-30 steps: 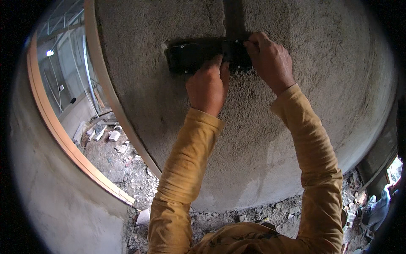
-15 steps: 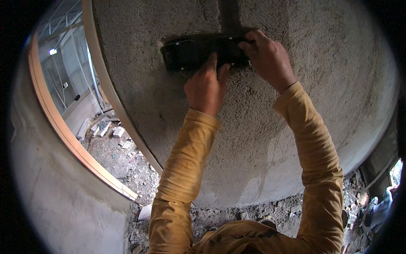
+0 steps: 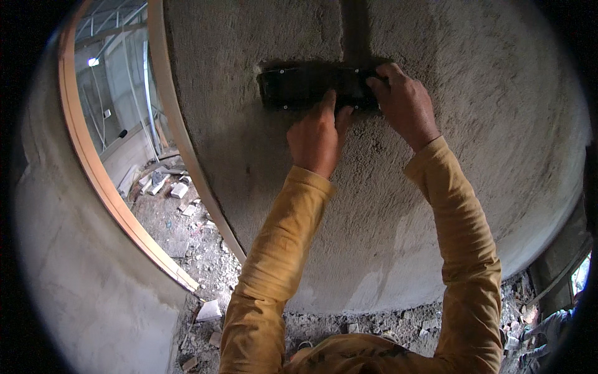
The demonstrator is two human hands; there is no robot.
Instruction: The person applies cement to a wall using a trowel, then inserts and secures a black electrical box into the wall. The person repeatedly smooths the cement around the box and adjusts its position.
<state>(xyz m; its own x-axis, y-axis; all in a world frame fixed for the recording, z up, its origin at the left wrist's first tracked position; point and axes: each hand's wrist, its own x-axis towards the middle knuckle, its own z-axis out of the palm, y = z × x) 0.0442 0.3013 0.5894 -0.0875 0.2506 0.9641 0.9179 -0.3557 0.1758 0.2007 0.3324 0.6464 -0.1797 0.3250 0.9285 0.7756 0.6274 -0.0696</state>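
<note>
A long black box with small screws at its edges (image 3: 299, 87) sits in a recess in the rough plastered wall (image 3: 261, 162), below a dark vertical channel (image 3: 355, 31). The index finger of my left hand (image 3: 314, 137) rests on the box's lower middle, its thumb standing apart near the lower edge and the other fingers bent. My right hand (image 3: 408, 106) grips the box's right end, with thumb and fingers curled at that edge; the fingertips are partly hidden.
On the left, a doorway with an orange-toned frame (image 3: 109, 187) shows a room with pale offcuts and rubble (image 3: 187, 218). A grey side wall (image 3: 81, 249) borders it. Rubble (image 3: 374, 321) lies along the wall's foot; blue-grey fabric (image 3: 548, 330) is at the lower right.
The view has shifted, so the box and both hands appear somewhat lower and further right than half a second ago. Both hands remain on the box, with little visible change in grip.
</note>
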